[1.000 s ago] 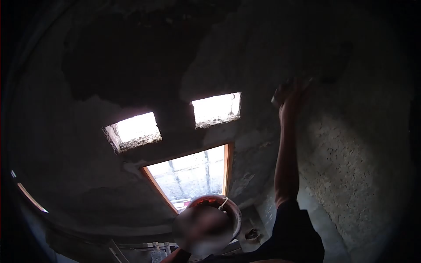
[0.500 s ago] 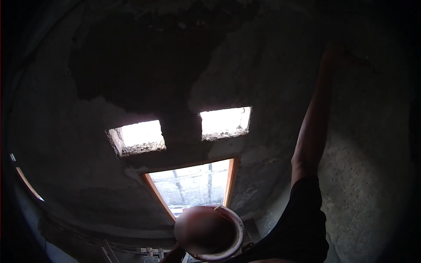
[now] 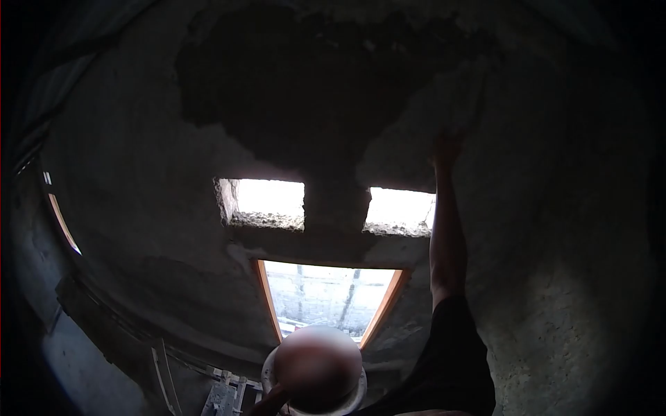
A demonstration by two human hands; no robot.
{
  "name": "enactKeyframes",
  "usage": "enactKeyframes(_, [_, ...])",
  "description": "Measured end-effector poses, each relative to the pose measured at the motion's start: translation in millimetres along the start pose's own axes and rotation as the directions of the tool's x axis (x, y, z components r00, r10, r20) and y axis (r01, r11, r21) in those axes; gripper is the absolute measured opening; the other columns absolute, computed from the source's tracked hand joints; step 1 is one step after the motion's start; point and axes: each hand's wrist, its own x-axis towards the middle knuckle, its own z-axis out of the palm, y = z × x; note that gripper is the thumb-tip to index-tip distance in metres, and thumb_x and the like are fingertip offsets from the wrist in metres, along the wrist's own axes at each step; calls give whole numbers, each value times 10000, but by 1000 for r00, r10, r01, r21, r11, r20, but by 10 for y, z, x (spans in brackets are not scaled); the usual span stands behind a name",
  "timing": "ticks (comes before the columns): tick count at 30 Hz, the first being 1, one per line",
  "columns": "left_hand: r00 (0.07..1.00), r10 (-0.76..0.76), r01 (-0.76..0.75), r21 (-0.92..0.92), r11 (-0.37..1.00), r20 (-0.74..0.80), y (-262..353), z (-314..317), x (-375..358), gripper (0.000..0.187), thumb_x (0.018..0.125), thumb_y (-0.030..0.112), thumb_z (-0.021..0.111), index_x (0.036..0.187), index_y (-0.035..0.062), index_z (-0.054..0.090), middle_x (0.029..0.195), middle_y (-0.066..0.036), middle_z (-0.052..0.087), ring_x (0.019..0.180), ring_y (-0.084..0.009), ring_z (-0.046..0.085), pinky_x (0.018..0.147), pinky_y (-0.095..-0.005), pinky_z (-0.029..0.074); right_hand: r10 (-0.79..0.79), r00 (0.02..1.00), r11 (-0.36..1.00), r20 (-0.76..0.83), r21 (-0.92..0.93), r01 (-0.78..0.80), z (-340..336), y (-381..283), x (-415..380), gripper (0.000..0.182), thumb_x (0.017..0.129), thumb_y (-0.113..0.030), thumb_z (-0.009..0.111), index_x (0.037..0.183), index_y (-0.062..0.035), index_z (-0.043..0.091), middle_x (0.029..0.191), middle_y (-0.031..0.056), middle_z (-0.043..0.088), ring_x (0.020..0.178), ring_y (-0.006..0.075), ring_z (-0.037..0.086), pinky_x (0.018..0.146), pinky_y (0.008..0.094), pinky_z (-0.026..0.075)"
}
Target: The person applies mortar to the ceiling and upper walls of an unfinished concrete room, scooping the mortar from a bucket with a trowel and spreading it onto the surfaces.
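Dim wall (image 3: 139, 201), dark patch (image 3: 298, 90) high up. Right hand (image 3: 447, 143): raised near it, arm (image 3: 449, 236) extended, presumably for reach; grip too dark for me to tell. Round vessel (image 3: 359, 394): low, before the window (image 3: 329, 295), left forearm (image 3: 270, 400) alongside, likely steadying; left grip blurred, I cannot tell.

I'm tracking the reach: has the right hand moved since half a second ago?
Yes. The right hand has moved left in view, closer to the right-hand wall opening; its forearm now meets that fixed opening's edge.

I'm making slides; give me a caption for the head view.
Right hand raised at a dim wall, above two bright openings and a framed window.
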Motion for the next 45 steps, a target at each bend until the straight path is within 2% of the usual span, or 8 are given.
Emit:
enactKeyframes(7, [995, 66, -65, 6, 998, -77, -20, -13, 111, 375, 815, 405, 589, 710, 47, 562, 572, -16, 529, 540, -88, 501, 513, -279, 407, 51, 687, 902, 725, 262, -343, -2075, -35, -2077, 249, 832, -173, 583, 974, -36, 430, 672, 64, 488, 584, 145, 513, 510, 282, 421])
enactKeyframes(8, [997, 56, -55, 12, 998, -52, -66, -1, 143, 375, 815, 405, 589, 710, 47, 562, 572, -16, 529, 540, -88, 501, 513, -279, 407, 227, 468, 796, 854, 114, -594, -2418, 100, -2424, 179, 859, -210, 547, 870, -80, 425, 576, 17, 454, 470, 90, 477, 430, 258, 391])
enactKeyframes(13, [994, 81, -81, 3, 997, -72, -353, 131, 366, 391, 813, 393, 584, 712, 20, 530, 601, -52, 535, 574, -125, 522, 551, -302, 419, 664, -26, 651, 748, -594, -473, -4145, -357, -3268, 486, 733, -301, 652, 1097, -19, 497, 749, 113, 581, 601, 150, 568, 545, 313, 477])
enactKeyframes(20, [991, -20, 48, -216, 975, 133, -648, 556, 374, 339, 881, 370, 484, 803, 40, 497, 615, -21, 462, 540, -101, 443, 508, -278, 373, 667, -530, 425, 523, -852, -306, -5101, -1182, -3852, 362, 738, -287, 686, 926, -24, 525, 638, 36, 521, 521, 105, 494, 455, 268, 418])
enactKeyframes(25, [986, 37, -6, -189, 982, 162, -844, 897, 222, 333, 916, 364, 430, 803, 56, 492, 627, 20, 412, 579, -73, 402, 514, -258, 349, 591, -612, 436, 526, -846, -306, -5141, -1214, -4716, 423, 763, -326, 637, 991, 7, 512, 705, 105, 566, 573, 193, 557, 522, 321, 454])
enactKeyframes(27, [962, -59, 114, -199, 973, 266, -779, 864, 137, 349, 914, 377, 424, 814, 52, 502, 628, 16, 406, 616, -81, 397, 552, -267, 348, 546, -334, 752, 768, -625, -209, -5241, -1090, -5249, 413, 755, -301, 613, 967, 35, 499, 809, 215, 600, 743, 338, 609, 645, 393, 474])
enactKeyframes(33, [926, -135, 246, -291, 925, 354, -1135, 726, 156, 242, 888, 327, 504, 856, 87, 498, 551, 51, 391, 445, -48, 374, 395, -212, 286, 731, -424, 561, 534, -825, -72, -5476, -1045, -5505, 452, 731, -309, 609, 1008, 39, 524, 994, 266, 570, 975, 396, 532, 823, 437, 425])
enactKeyframes(45, [955, -274, 207, 401, 892, 117, -2540, 699, 592, 459, 844, 400, 532, 678, -27, 572, 530, -91, 526, 463, -174, 512, 450, -350, 397, 909, -311, 320, 278, -943, 90, -5727, -1017, -5707, 503, 752, -340, 568, 1035, 73, 518, 1004, 296, 555, 990, 404, 526, 854, 436, 418])
